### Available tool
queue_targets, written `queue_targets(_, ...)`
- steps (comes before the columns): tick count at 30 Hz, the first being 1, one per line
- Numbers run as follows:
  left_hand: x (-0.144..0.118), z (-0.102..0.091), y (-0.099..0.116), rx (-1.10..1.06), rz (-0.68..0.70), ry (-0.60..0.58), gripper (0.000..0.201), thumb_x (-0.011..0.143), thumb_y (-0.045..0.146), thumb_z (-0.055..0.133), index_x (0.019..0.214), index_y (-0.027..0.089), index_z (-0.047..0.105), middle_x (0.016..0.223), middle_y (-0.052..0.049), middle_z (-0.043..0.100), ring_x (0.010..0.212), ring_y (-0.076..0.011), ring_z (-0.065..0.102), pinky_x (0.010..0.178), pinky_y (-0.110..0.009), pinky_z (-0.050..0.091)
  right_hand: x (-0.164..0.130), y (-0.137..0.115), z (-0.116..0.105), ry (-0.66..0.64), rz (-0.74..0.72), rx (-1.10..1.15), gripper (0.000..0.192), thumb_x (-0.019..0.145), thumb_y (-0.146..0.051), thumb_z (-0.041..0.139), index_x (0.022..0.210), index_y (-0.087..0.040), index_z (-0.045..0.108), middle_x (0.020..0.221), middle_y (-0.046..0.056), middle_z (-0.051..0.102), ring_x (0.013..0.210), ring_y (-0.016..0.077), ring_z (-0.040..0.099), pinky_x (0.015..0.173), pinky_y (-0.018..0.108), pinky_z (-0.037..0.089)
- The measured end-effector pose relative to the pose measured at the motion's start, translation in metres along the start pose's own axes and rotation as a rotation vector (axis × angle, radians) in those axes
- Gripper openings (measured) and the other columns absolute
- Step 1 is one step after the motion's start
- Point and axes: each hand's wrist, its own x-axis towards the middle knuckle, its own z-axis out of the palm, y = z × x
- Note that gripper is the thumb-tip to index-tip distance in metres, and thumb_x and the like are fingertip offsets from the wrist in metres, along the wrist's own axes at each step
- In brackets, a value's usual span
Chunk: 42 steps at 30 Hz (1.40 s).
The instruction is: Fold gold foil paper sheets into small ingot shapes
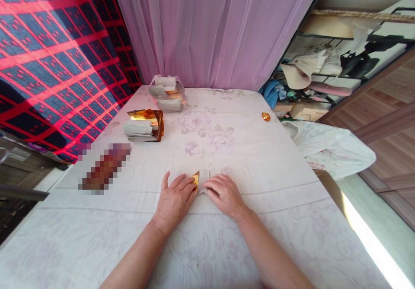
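A small sheet of gold foil paper, partly folded, lies on the table between my hands. Its shiny gold side shows at the left and its pale back at the right. My left hand rests flat on its left part with the fingers spread. Fingers bent, my right hand pinches the sheet's right edge. The fingertips cover part of the folds. Farther off at the left stands a stack of gold foil paper, and a folded gold piece sits near the table's right edge.
Behind the stack is a clear plastic bag of more paper. A blurred-out reddish patch lies at the left. The table has a floral cloth. A purple curtain hangs behind it; a cluttered shelf and white bag are at the right.
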Motion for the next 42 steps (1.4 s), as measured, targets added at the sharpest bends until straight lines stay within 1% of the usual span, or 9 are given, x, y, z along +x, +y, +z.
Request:
queue_targets(3, 0.002, 0.001, 0.004, -0.010, -0.058, 0.013, 0.016, 0.095, 0.029, 0.053, 0.100, 0.028, 0.068, 0.114, 0.000, 0.072, 0.116, -0.0280, 0.060, 0.113, -0.061, 0.013, 0.001, 0.002, 0.000, -0.007, 0.005, 0.031, 0.012, 0.089, -0.016, 0.058, 0.087, -0.023, 0.068, 0.089, 0.002, 0.072, 0.083, 0.0175, 0.062, 0.078, 0.033, 0.044)
queue_targets(7, 0.003, 0.002, 0.008, -0.043, -0.123, 0.021, 0.010, 0.091, 0.030, 0.059, 0.094, 0.027, 0.068, 0.111, -0.001, 0.073, 0.115, -0.0280, 0.060, 0.114, -0.062, 0.012, 0.000, 0.003, -0.001, -0.025, 0.002, 0.044, 0.015, 0.090, -0.018, 0.057, 0.090, -0.024, 0.071, 0.093, 0.003, 0.071, 0.087, 0.0179, 0.061, 0.079, 0.034, 0.046)
queue_targets(14, 0.002, 0.004, 0.007, -0.084, -0.136, 0.010, 0.009, 0.087, 0.029, 0.064, 0.096, 0.026, 0.067, 0.112, -0.001, 0.072, 0.117, -0.0279, 0.060, 0.114, -0.061, 0.009, -0.003, 0.009, -0.005, -0.059, -0.028, 0.046, 0.017, 0.087, -0.016, 0.063, 0.096, -0.027, 0.074, 0.101, 0.004, 0.068, 0.094, 0.0190, 0.059, 0.083, 0.036, 0.047)
queue_targets(16, 0.002, 0.003, 0.006, -0.086, -0.137, 0.010, 0.010, 0.087, 0.030, 0.064, 0.095, 0.026, 0.067, 0.112, -0.001, 0.072, 0.117, -0.0278, 0.060, 0.115, -0.061, 0.010, -0.004, 0.009, -0.007, -0.080, -0.039, 0.036, 0.018, 0.086, -0.017, 0.065, 0.095, -0.029, 0.075, 0.105, 0.004, 0.066, 0.098, 0.0194, 0.058, 0.086, 0.036, 0.046)
queue_targets(19, 0.003, 0.003, 0.007, -0.099, -0.149, 0.000, 0.009, 0.087, 0.030, 0.064, 0.095, 0.026, 0.067, 0.113, -0.001, 0.072, 0.118, -0.0278, 0.059, 0.115, -0.060, 0.009, -0.003, 0.008, -0.008, -0.104, -0.032, 0.021, 0.013, 0.087, -0.022, 0.065, 0.091, -0.029, 0.075, 0.107, 0.004, 0.066, 0.100, 0.0201, 0.057, 0.088, 0.038, 0.046)
queue_targets(23, 0.002, 0.002, 0.007, -0.099, -0.153, -0.007, 0.010, 0.087, 0.029, 0.064, 0.096, 0.026, 0.067, 0.114, 0.000, 0.072, 0.119, -0.0273, 0.059, 0.116, -0.060, 0.009, 0.000, 0.008, -0.005, -0.066, 0.020, 0.002, 0.010, 0.088, -0.026, 0.065, 0.084, -0.026, 0.074, 0.100, 0.004, 0.067, 0.093, 0.0198, 0.059, 0.083, 0.037, 0.046)
queue_targets(28, 0.001, 0.003, 0.006, -0.092, -0.139, -0.011, 0.012, 0.090, 0.029, 0.060, 0.100, 0.028, 0.067, 0.116, 0.000, 0.071, 0.120, -0.0262, 0.058, 0.116, -0.059, 0.009, 0.005, 0.007, 0.003, -0.001, 0.062, -0.022, 0.007, 0.086, -0.027, 0.068, 0.080, -0.024, 0.070, 0.091, 0.002, 0.068, 0.088, 0.0192, 0.059, 0.080, 0.036, 0.044)
queue_targets(35, 0.000, 0.003, 0.006, -0.103, -0.148, -0.027, 0.014, 0.091, 0.026, 0.059, 0.102, 0.028, 0.066, 0.118, 0.000, 0.071, 0.121, -0.0266, 0.057, 0.115, -0.060, 0.010, 0.009, 0.002, 0.009, 0.019, 0.142, -0.027, 0.007, 0.081, -0.023, 0.073, 0.076, -0.024, 0.067, 0.090, 0.001, 0.067, 0.090, 0.0188, 0.058, 0.083, 0.035, 0.041)
queue_targets(42, 0.000, 0.002, 0.007, -0.111, -0.153, -0.028, 0.014, 0.092, 0.026, 0.057, 0.102, 0.028, 0.066, 0.118, 0.000, 0.070, 0.121, -0.0269, 0.057, 0.114, -0.061, 0.010, 0.011, -0.001, 0.012, 0.039, 0.178, -0.047, 0.010, 0.078, -0.020, 0.074, 0.073, -0.024, 0.066, 0.090, 0.000, 0.067, 0.090, 0.0185, 0.058, 0.081, 0.034, 0.039)
